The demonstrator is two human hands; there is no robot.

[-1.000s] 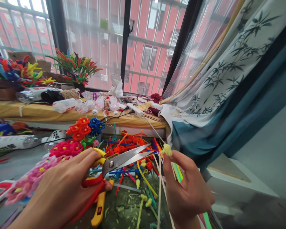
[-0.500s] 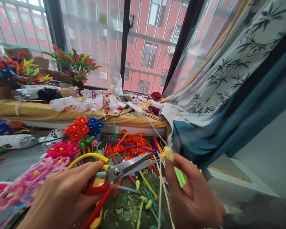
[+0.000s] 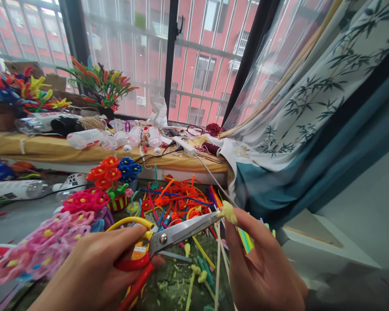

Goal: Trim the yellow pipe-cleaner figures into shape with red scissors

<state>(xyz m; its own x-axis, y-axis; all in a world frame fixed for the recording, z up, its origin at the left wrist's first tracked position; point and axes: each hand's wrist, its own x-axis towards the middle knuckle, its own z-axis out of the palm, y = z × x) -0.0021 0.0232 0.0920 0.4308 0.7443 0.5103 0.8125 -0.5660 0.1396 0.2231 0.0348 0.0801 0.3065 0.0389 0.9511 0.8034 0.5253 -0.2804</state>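
Note:
My left hand (image 3: 100,263) is wrapped round the red-and-yellow handles of a pair of scissors (image 3: 181,231). Their blades are closed together, and the tips touch the fuzzy edge of a pale yellow pipe cleaner piece (image 3: 228,211). That fluffy piece is pinched between the thumb and fingers of my right hand (image 3: 259,259). Below it on the table lie more yellow pipe cleaner stems (image 3: 192,285) with balled ends, among scattered yellow fluff clippings. Two pale thin strips (image 3: 218,268) hang or stand just left of my right hand; I cannot tell whether they join the piece.
Orange pipe cleaners (image 3: 178,194) are heaped behind the scissors. Pink pipe cleaner flowers (image 3: 48,242) and a small pot of red and blue flowers (image 3: 118,201) stand left. Plastic bottles (image 3: 84,139) and a power strip (image 3: 184,147) lie on the sill. A curtain (image 3: 272,181) hangs right.
The scissor blades, slightly apart before, have closed at the yellow fluff. My left hand has moved a little right and down; my right hand stays nearly in place.

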